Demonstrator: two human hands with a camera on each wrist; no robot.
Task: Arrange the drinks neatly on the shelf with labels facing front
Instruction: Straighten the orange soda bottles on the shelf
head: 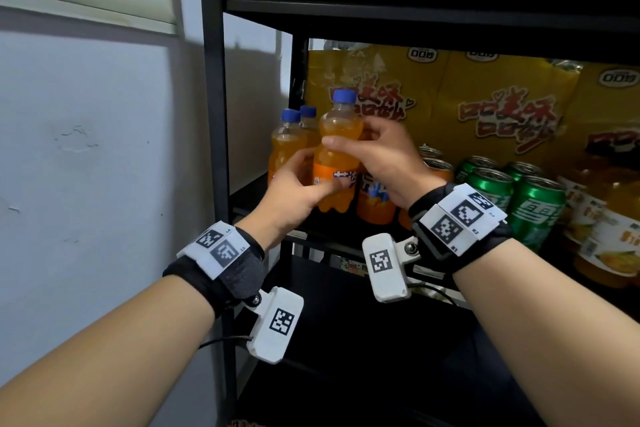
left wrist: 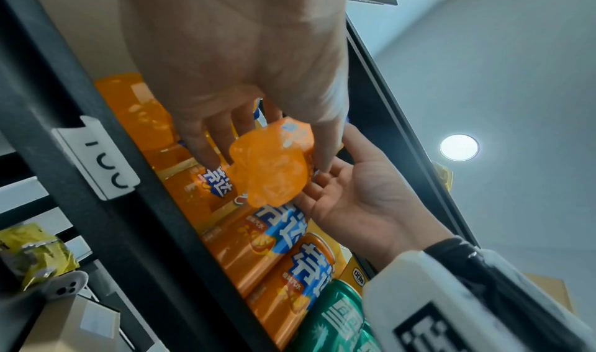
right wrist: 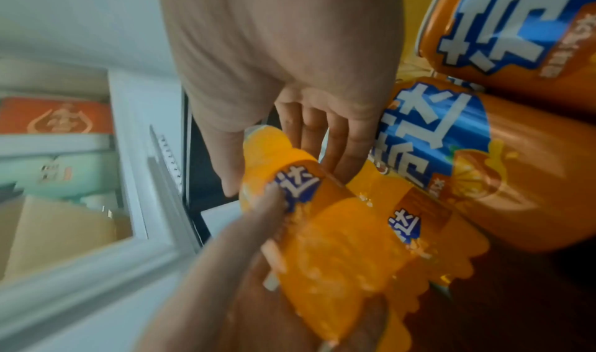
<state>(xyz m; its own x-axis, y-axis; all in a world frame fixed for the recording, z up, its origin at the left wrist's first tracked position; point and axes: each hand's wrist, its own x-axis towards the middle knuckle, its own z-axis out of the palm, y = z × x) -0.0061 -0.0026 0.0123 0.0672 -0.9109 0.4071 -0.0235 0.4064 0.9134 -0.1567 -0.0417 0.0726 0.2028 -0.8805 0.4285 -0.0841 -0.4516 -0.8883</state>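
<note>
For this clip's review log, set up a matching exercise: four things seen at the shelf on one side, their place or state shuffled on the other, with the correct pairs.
Things:
1. orange soda bottle
2. green cans
3. yellow snack bags
4. left hand

Places or states:
A. standing at the back of the shelf
B. gripped by both hands, blue cap up
C. holding the bottle's lower part at the label
D. on the shelf, right of the right hand

Pairs: 1-B, 2-D, 3-A, 4-C
</note>
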